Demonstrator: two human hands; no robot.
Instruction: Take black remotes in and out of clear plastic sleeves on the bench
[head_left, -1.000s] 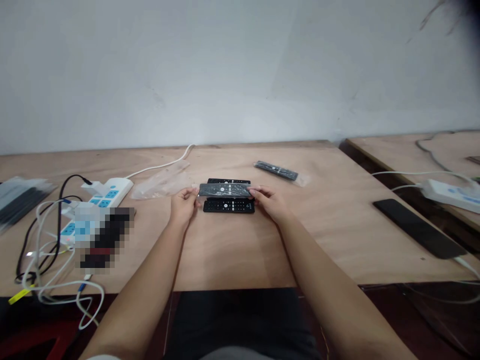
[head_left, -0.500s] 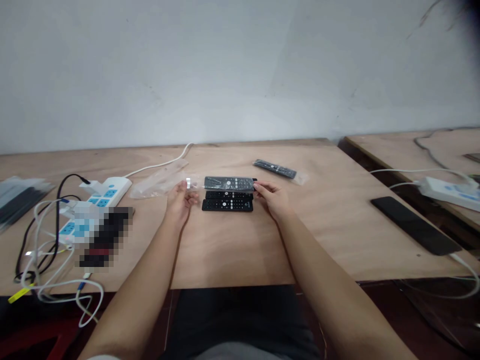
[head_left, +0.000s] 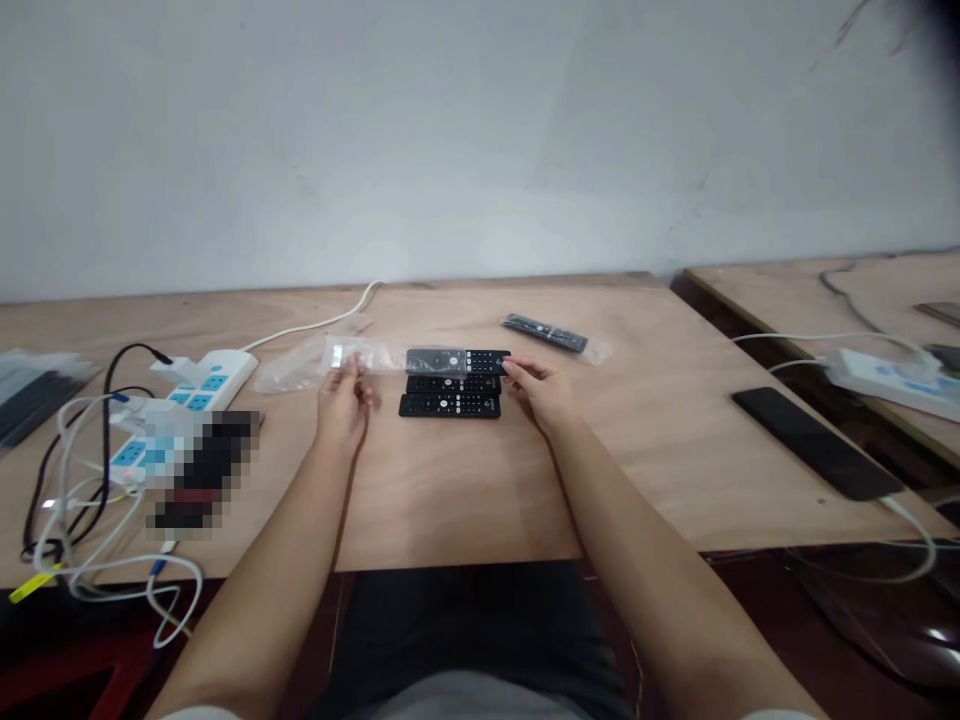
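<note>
My left hand [head_left: 345, 405] pinches the left end of a clear plastic sleeve [head_left: 386, 359]. The sleeve still covers the left part of a black remote control [head_left: 486, 362], whose right part is bare. At that bare right end, my right hand [head_left: 541, 388] grips the remote between thumb and fingers. Just below it on the table, two more black remotes lie side by side, the nearer remote [head_left: 450, 404] and the middle remote [head_left: 450, 384], both unwrapped. Farther back to the right lies a wrapped remote [head_left: 544, 332] in its own clear sleeve.
Loose clear plastic [head_left: 289, 372] lies left of my left hand. A white power strip [head_left: 232, 370] with tangled cables and a pixelated dark object [head_left: 206, 470] stand at left. Wrapped dark items [head_left: 37, 400] sit at the far left. A black phone [head_left: 814, 445] charges at right.
My left hand has drawn the plastic sleeve leftward, so the right part of the held remote is now bare. My right hand keeps its grip on the remote's right end.
</note>
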